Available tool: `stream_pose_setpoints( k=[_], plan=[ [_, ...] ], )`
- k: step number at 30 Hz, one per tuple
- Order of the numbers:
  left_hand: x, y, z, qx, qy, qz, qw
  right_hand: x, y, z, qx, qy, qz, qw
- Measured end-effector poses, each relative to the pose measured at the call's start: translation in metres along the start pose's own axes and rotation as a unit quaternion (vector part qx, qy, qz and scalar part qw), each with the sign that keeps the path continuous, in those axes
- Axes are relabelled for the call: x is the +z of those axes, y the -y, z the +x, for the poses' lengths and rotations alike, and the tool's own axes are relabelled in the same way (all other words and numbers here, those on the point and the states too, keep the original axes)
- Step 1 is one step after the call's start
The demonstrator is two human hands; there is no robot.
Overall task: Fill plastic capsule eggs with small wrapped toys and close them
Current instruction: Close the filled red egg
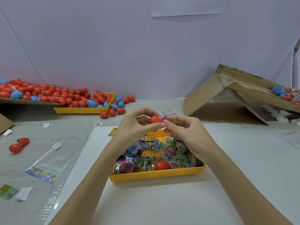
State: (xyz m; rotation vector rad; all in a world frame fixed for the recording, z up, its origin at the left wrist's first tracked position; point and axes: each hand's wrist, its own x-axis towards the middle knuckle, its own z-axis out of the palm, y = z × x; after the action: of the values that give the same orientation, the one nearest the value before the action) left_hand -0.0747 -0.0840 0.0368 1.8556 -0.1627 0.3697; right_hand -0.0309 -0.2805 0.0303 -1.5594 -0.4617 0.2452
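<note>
**Packet half in, easy to lose**

A pale wall backs the grey surface (pixel 227 151) where I work. Above the yellow tray (pixel 155 175) of wrapped toys (pixel 162 144), my left hand (pixel 138 122) grips a red egg half (pixel 155 119) while my right hand (pixel 183 127) pinches a pink packet (pixel 162 117) at its mouth. If the packet sits crooked, I judge it could jam the closing or pop out.

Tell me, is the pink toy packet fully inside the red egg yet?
No. The pink packet still sticks out of the red egg, pinched by the right hand.
</note>
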Motion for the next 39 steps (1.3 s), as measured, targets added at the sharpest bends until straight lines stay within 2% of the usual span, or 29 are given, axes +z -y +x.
stream_pose_setpoints(
  k=[3,6,10,17,23,29,35,39],
  plan=[
    [0.002,0.001,0.0,0.041,-0.015,0.035,0.998,0.0,0.001,-0.001,0.019,0.019,0.047,0.999],
    [0.003,0.0,-0.001,0.12,-0.028,0.084,0.989,-0.001,0.003,-0.001,0.034,0.027,0.075,0.996],
    [0.004,-0.003,-0.001,0.188,-0.039,0.101,0.976,-0.001,0.006,0.0,0.037,0.035,0.101,0.994],
    [0.001,-0.002,0.002,0.17,0.005,0.067,0.983,-0.004,0.009,-0.001,0.036,0.027,0.145,0.988],
    [0.007,-0.001,0.0,0.208,-0.046,0.121,0.97,-0.003,0.007,0.001,0.055,0.039,0.161,0.985],
    [0.021,-0.001,-0.003,0.222,-0.093,0.132,0.961,-0.003,0.006,0.004,0.117,0.07,0.281,0.95],
    [0.016,-0.001,-0.001,0.278,-0.09,0.254,0.922,-0.002,0.007,0.004,0.184,0.106,0.326,0.921],
    [0.014,0.004,0.001,0.29,-0.054,0.323,0.899,-0.004,0.007,0.003,0.242,0.139,0.386,0.879]
  ],
)
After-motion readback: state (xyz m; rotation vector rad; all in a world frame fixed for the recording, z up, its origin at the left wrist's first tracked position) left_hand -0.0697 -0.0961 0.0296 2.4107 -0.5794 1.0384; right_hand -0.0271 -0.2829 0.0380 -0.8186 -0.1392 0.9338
